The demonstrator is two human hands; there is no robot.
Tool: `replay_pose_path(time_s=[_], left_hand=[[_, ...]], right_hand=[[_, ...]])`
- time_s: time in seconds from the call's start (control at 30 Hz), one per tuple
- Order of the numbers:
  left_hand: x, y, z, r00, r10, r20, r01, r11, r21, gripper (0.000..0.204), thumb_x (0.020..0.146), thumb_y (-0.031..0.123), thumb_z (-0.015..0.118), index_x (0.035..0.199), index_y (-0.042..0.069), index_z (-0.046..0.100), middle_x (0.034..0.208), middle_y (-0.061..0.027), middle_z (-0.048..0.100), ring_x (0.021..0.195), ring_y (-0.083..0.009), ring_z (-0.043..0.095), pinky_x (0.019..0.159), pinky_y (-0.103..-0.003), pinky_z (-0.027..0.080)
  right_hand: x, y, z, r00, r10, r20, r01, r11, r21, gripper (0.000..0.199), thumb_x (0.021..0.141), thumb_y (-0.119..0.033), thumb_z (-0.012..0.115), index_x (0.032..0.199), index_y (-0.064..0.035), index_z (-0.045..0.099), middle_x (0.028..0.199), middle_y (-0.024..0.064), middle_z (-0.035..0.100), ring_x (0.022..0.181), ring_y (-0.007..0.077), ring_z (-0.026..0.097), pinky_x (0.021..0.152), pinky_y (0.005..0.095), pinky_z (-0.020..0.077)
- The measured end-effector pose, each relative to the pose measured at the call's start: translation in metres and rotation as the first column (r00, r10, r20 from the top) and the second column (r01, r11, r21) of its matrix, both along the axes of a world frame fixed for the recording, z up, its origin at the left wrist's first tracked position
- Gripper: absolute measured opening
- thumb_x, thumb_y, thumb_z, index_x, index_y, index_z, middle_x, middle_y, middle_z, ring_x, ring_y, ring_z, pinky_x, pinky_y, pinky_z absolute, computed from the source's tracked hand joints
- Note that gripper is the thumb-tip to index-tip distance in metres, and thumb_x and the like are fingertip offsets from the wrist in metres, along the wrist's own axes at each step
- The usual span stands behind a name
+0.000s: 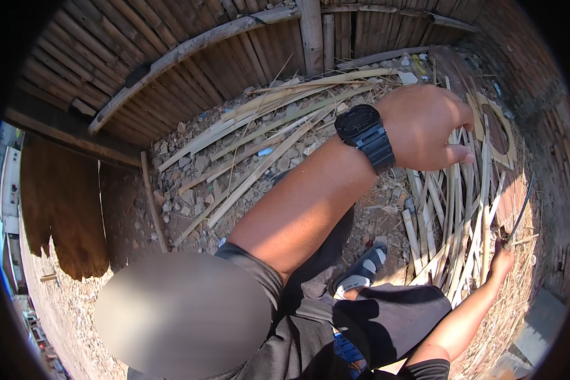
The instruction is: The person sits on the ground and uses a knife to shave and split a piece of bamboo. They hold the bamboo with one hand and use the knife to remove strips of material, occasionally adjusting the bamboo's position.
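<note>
Rubble ground (pixel 190 171) carries upright bamboo strips (pixel 456 209) just below the left hand (pixel 424 123), fingers curled empty, while the right hand (pixel 501 256) grips a thin blade (pixel 520 212) beside them.

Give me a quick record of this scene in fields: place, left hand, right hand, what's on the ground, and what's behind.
place: outdoors, rubble-strewn ground
left hand: left hand raised, black wristwatch on the wrist, reaching toward the upright bamboo strips
right hand: right hand low, gripping a thin dark curved blade beside the strips
ground: loose split bamboo pieces lying among stones
behind: slatted bamboo wall
</note>
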State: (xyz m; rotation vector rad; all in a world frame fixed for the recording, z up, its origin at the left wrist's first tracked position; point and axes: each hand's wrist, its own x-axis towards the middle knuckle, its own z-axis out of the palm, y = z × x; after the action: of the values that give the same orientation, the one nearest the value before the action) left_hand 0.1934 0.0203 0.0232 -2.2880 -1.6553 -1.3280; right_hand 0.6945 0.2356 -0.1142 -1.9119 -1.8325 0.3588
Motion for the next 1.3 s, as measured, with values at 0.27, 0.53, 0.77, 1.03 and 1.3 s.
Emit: replay_pose_path(time_s=[0.27, 0.53, 0.77, 1.03, 1.3], left_hand=[[-0.175, -0.115, -0.136, 0.805, 0.593, 0.017, -0.497, 0.689, -0.528, 0.038, 0.090, 0.036, 0.071, 0.110, 0.004, 0.069, 0.101, -0.0131, 0.073, 0.085, -0.0235, 0.071, 0.075, -0.037, 0.055], [-0.220, -0.292, -0.367, 0.576, 0.744, -0.337, -0.453, -0.053, -0.890, 0.063, 0.085, 0.042, 0.071, 0.133, 0.004, 0.055, 0.134, -0.0263, 0.056, 0.123, -0.0403, 0.056, 0.105, -0.044, 0.046], [-0.244, -0.304, -0.396, 0.456, 0.796, -0.398, -0.445, -0.183, -0.877, 0.069, 0.086, 0.039, 0.070, 0.142, 0.006, 0.047, 0.145, -0.0251, 0.046, 0.133, -0.0388, 0.048, 0.110, -0.044, 0.042], [-0.305, -0.273, -0.417, 0.383, 0.790, -0.479, -0.614, -0.170, -0.771, 0.070, 0.088, 0.037, 0.066, 0.147, 0.011, 0.041, 0.153, -0.0151, 0.041, 0.141, -0.0336, 0.040, 0.110, -0.049, 0.041], [-0.335, -0.247, -0.430, 0.588, 0.606, -0.535, -0.428, -0.328, -0.842, 0.053, 0.095, 0.037, 0.056, 0.143, 0.015, 0.048, 0.150, -0.0119, 0.046, 0.135, -0.0335, 0.049, 0.112, -0.049, 0.040]], right_hand=[[-0.078, -0.009, -0.001, 0.967, 0.249, -0.047, -0.253, 0.960, -0.122, 0.033, 0.093, -0.023, 0.071, 0.112, 0.0034, 0.067, 0.100, 0.0092, 0.071, 0.092, 0.0197, 0.062, 0.090, 0.0321, 0.0473], [-0.104, 0.005, 0.010, 0.940, 0.260, -0.223, -0.294, 0.946, -0.136, 0.031, 0.097, -0.021, 0.066, 0.116, 0.0031, 0.064, 0.108, 0.0112, 0.068, 0.101, 0.0195, 0.062, 0.094, 0.0326, 0.0464], [-0.166, -0.016, 0.084, 0.895, 0.262, -0.361, -0.331, 0.933, -0.143, 0.050, 0.096, -0.032, 0.069, 0.127, 0.0049, 0.054, 0.115, 0.0195, 0.065, 0.103, 0.0260, 0.067, 0.091, 0.0355, 0.0544], [-0.147, -0.051, 0.028, 0.958, 0.145, -0.247, -0.232, 0.900, -0.370, 0.023, 0.093, -0.026, 0.073, 0.097, -0.0086, 0.059, 0.066, -0.0067, 0.048, 0.052, 0.0041, 0.042, 0.046, 0.0240, 0.0341], [-0.141, -0.063, 0.003, 0.979, 0.036, -0.203, -0.135, 0.857, -0.497, 0.017, 0.091, -0.017, 0.069, 0.084, -0.0097, 0.056, 0.061, -0.0023, 0.047, 0.046, 0.0100, 0.043, 0.044, 0.0269, 0.0407]])
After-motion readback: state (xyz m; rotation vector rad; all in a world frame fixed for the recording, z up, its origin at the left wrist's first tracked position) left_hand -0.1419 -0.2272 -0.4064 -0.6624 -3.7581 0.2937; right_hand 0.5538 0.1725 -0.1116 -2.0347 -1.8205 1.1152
